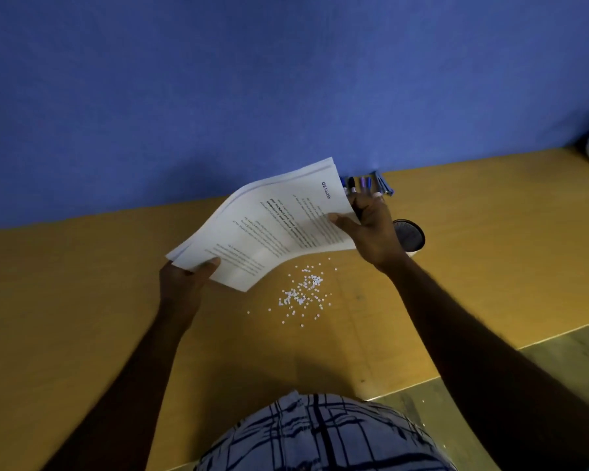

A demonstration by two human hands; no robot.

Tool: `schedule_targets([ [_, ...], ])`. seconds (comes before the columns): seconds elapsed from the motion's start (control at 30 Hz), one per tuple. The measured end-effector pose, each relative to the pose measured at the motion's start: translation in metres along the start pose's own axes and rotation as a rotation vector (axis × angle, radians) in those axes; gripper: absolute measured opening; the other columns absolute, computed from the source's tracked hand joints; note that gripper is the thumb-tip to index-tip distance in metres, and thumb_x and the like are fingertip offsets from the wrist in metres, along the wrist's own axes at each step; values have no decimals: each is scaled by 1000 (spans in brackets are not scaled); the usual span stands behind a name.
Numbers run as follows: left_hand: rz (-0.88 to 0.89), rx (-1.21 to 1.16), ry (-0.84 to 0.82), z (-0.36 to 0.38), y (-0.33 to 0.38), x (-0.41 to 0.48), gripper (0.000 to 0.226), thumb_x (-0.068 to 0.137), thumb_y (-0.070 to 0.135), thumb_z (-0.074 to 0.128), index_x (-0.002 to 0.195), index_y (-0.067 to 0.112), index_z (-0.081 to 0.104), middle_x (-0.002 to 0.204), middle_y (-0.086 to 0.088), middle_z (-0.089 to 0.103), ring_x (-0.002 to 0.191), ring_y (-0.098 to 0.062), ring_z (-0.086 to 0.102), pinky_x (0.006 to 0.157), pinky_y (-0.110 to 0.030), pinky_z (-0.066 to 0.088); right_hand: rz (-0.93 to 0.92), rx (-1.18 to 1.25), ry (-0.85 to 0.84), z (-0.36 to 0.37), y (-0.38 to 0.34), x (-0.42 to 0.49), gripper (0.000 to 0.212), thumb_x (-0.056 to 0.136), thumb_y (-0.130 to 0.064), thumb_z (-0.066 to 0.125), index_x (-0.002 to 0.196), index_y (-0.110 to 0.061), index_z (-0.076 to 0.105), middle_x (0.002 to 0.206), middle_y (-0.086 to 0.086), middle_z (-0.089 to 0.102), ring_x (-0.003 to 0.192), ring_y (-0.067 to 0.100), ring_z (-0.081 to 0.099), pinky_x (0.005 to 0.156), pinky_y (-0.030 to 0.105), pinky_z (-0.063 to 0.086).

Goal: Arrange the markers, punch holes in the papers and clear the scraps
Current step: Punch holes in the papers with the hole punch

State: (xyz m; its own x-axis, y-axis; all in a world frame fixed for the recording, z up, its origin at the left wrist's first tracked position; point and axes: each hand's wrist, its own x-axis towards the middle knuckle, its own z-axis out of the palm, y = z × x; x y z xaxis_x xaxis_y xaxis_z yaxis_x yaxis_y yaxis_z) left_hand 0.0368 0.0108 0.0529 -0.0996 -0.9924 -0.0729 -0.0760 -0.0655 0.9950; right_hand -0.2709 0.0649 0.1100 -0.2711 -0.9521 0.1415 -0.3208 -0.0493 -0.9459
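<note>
papers (269, 229): gripped by left hand (181, 283) and right hand (371, 232) — above counter (82, 300)
risk: scraps (303, 290) scattered by sheet draft — swept off edge

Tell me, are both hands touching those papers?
Touching. The head view shows the left hand and right hand each pinching an edge of the papers.

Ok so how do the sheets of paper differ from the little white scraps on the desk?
The papers are large printed sheets; the scraps are tiny plain dots. The papers are held off the desk, gripped by the left hand and the right hand; the scraps lie loose on it. The papers form one stack; the scraps are scattered. Both are white.
</note>
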Motion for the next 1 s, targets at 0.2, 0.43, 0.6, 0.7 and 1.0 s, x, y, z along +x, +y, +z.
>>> schedule_targets([
  [0.2,19,35,92,-2,-8,1,39,84,10,71,122,15,60,118,-3,67,104,-17,67,81,-35,59,-20,-38,-25,4,5,2,37,87,-32,65,105,-1,63,109,12,69,95,26,70,78,52,58],
  [0.43,58,171,52,6,-8,5,36,84,13,71,119,10,61,115,-4,68,101,-16,66,81,-35,58,195,62,14,11,51,-9,25,91,-7,64,115,-11,61,111,1,70,99,18,69,83,45,58],
  [0.6,-21,243,-28,26,-11,3,34,89,18,66,122,14,56,122,-4,63,106,-18,60,89,-42,52,246,95,93,27,70,-17,27,91,-13,60,118,-16,61,114,10,68,101,29,68,82,53,58],
  [0.7,2,227,11,28,-7,2,37,89,15,66,124,11,55,118,2,60,103,-12,57,81,-28,49,211,141,105,24,64,-15,38,85,-22,62,122,-12,59,115,10,68,102,28,68,79,44,59],
  [1.0,-27,237,54,27,-13,14,35,91,13,62,125,9,54,122,-11,62,110,-24,59,82,-37,51,179,117,85,21,56,-7,23,94,-8,59,113,-22,63,108,3,71,96,19,71,77,41,60],
])
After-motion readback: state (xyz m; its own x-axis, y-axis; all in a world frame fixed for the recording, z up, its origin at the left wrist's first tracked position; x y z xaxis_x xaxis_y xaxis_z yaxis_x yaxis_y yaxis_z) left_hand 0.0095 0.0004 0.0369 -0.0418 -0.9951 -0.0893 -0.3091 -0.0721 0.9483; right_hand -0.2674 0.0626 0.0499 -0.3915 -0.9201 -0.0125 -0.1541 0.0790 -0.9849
